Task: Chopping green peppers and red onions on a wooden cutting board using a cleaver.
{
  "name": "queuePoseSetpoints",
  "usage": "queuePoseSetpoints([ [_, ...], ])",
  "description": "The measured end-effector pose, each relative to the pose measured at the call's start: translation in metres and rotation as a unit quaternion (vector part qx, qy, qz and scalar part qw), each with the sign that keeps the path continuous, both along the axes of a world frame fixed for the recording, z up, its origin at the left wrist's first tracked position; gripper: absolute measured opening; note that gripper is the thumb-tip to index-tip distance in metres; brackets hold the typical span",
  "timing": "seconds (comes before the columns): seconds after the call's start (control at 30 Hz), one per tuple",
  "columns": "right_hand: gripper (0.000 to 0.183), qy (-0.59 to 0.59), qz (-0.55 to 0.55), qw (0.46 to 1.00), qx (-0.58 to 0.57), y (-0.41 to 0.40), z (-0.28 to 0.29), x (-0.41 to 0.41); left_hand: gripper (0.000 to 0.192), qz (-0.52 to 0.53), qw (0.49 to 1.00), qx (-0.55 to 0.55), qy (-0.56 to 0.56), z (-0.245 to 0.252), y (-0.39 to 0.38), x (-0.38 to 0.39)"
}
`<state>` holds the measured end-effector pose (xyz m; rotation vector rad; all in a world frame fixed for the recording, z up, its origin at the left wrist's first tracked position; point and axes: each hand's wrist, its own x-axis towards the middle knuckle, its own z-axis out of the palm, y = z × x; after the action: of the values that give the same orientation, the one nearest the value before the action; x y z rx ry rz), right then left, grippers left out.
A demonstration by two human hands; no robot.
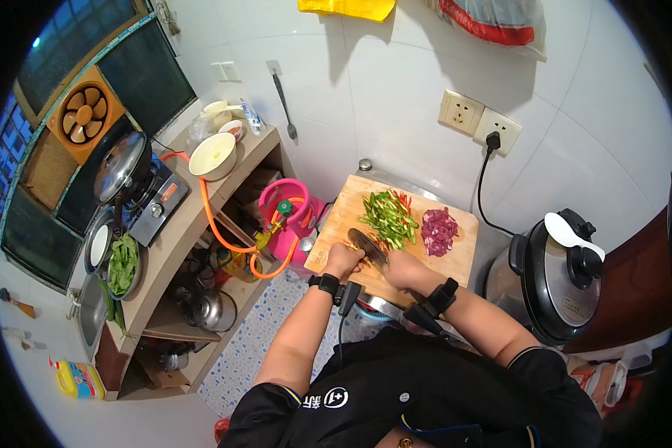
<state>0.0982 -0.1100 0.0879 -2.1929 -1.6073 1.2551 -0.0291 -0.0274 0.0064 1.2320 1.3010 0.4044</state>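
My right hand (406,271) grips the handle of a kitchen knife, its broad dark blade (368,246) pointing up and left over a wooden cutting board (341,215). Close to the blade's left side, my left hand (344,261) has its fingers curled down on small orange-yellow food pieces (350,245); the fingers partly hide them. Beyond the knife lies a heap of sliced green peppers (389,218), with red pepper strips (403,203) along its far right side. A separate pile of cut raw red meat (439,231) sits on the board's right part.
An electric pressure cooker (560,280) stands right, a white spoon (574,238) on its lid. Its cord runs to a wall socket (497,131). Left are a pink gas cylinder (291,224) with an orange hose, a gas stove (159,210) bearing a lidded pan, leafy greens (123,263) and a cream bowl (213,157).
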Motion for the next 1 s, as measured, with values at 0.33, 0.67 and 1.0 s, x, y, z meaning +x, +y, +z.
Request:
queuePoseSetpoints([
  [0.33,0.02,-0.038,-0.005,0.984,0.173,-0.013,-0.046,-0.008,0.016,-0.041,0.999,0.003,-0.011,-0.011,0.005,-0.006],
  [0.67,0.023,-0.074,-0.002,0.982,0.173,-0.014,-0.025,0.006,0.022,-0.073,0.996,-0.041,-0.011,-0.011,-0.003,-0.022],
  [1.0,0.019,-0.121,0.103,0.978,0.134,-0.006,-0.012,0.0,0.023,-0.037,0.999,-0.04,0.003,0.0,-0.011,-0.006],
])
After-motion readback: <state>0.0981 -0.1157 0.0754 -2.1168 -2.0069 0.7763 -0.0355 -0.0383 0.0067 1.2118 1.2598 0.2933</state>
